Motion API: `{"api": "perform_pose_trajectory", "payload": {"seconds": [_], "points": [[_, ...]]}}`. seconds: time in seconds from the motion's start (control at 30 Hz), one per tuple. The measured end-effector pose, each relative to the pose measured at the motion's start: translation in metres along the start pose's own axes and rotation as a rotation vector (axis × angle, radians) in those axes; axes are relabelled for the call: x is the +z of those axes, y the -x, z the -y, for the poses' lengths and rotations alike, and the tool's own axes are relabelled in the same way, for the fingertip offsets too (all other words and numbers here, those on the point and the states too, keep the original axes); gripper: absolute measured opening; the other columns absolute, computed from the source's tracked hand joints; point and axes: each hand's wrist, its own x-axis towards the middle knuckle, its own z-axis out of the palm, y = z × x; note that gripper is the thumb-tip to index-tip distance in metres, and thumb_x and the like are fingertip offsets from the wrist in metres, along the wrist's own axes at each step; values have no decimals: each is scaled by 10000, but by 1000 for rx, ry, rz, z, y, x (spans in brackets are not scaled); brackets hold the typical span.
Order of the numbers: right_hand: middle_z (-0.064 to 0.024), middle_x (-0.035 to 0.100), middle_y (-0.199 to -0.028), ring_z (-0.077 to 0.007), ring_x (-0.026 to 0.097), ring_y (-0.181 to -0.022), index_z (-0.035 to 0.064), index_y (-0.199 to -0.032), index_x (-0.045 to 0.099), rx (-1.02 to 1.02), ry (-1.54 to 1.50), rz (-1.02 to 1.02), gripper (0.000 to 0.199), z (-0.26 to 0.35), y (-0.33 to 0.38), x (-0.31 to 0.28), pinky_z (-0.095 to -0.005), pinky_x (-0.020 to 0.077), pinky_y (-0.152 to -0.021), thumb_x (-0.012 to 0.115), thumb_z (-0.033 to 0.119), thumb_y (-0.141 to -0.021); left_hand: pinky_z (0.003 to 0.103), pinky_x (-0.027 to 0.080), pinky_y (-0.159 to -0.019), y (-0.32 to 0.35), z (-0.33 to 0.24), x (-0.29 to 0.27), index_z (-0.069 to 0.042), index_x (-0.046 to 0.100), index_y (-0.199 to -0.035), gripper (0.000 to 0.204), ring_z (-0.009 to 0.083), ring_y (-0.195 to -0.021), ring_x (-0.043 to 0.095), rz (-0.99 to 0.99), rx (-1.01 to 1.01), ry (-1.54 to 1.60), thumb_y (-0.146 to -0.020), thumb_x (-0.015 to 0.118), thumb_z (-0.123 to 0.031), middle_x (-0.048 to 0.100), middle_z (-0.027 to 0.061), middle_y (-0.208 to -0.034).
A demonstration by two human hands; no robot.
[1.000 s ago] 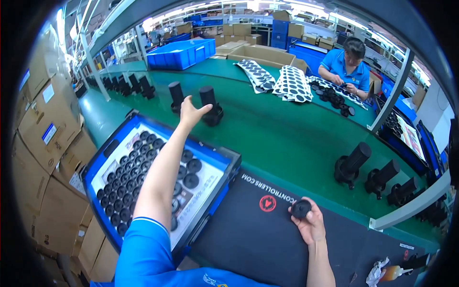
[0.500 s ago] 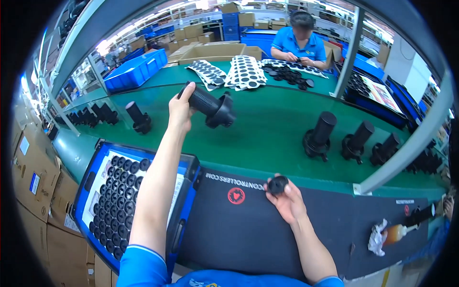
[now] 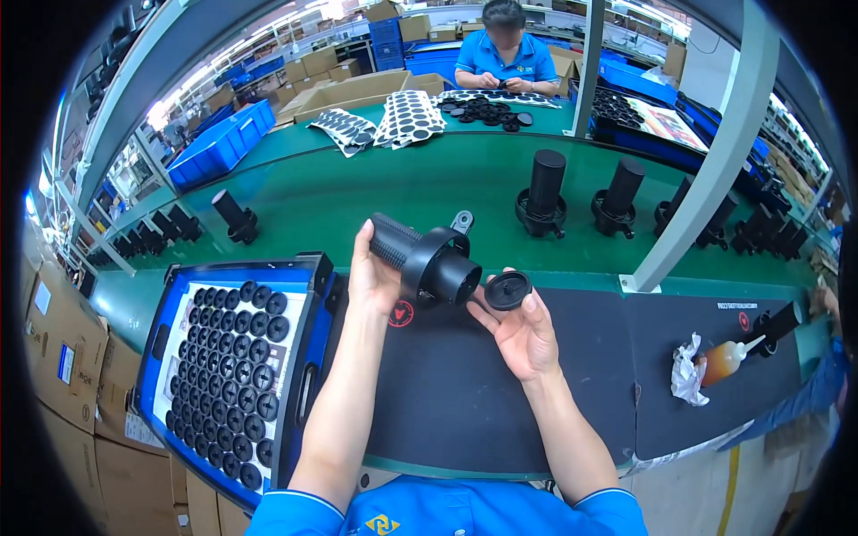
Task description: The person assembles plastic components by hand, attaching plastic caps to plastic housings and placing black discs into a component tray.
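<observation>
My left hand [image 3: 374,288] is closed round the ribbed end of a black cylindrical housing [image 3: 433,261]. The housing lies tilted above the dark mat, with a wide collar and a small holed tab; its open round end points toward my right hand. Between the thumb and fingers of my right hand [image 3: 527,341] is a round black cap [image 3: 508,290], its recessed side showing. Cap and housing are close together; whether they touch I cannot tell. To the left, a blue tray [image 3: 308,393] holds rows of similar black caps [image 3: 234,344].
Black housings [image 3: 542,192] stand along the green bench [image 3: 357,201], left and right. A grey post [image 3: 706,170] rises at the right. A bottle of amber liquid [image 3: 722,362] lies beside crumpled tissue [image 3: 688,371]. Across the bench, a person [image 3: 508,58] handles small black parts.
My left hand has brought the housing nearer and lower, turning its open end toward my right hand. My right hand has lifted the cap toward it. The whole view has shifted.
</observation>
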Motion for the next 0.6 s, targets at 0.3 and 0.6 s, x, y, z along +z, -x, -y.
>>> {"api": "perform_pose_trajectory", "payload": {"seconds": [0.3,0.6], "points": [[-188,526,-1152,-320,525,-1112,24,-1225,426,-14,54,16,491,-9,8,8,-464,440,-945,635,104,-788,377,510,-770,12,16,-16,-3,460,-1072,530,237,-863,600,-53,-40,280,-779,631,-411,574,151,-962],[-174,549,-1125,-306,552,-1072,18,-1227,429,-37,162,-24,532,-15,7,17,-447,434,-948,672,123,-766,387,519,-730,19,-3,-36,-18,480,-988,470,218,-751,603,-121,-9,40,-762,663,-386,583,114,-858]]}}
